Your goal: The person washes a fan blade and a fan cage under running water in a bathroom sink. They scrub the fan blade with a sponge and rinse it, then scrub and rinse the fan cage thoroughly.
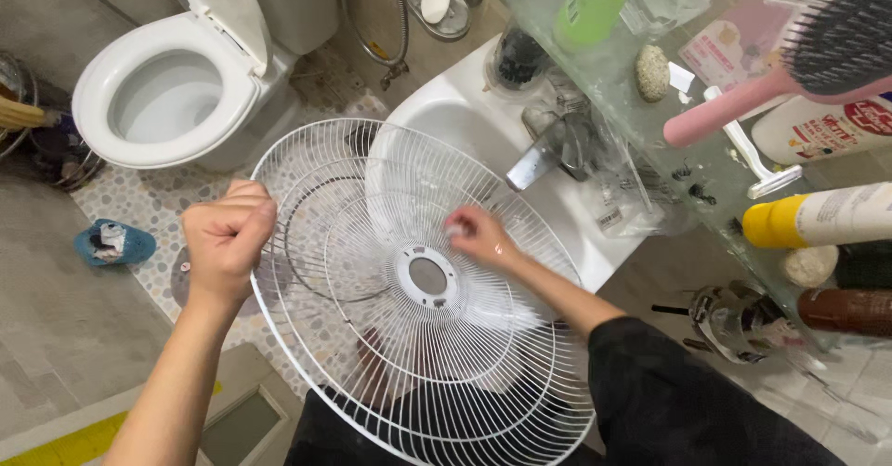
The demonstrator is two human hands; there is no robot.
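A round white wire fan guard (pixel 372 373) tilts over a white sink (pixel 446 113) in the middle of the head view. My left hand (pixel 228 234) is closed in a fist on the guard's left rim and holds it up. My right hand (pixel 476 234) reaches under the wires from the right and presses a small white thing, too small to identify, against the spokes just above the guard's round centre hub (pixel 427 275). My right arm wears a dark sleeve.
A metal tap (pixel 548 150) juts over the sink. A glass shelf at right carries a pink hairbrush (pixel 790 66), a razor (pixel 753 155), a green bottle (pixel 595 1) and a yellow-capped bottle (pixel 818 217). A white toilet (pixel 177 85) stands open at upper left.
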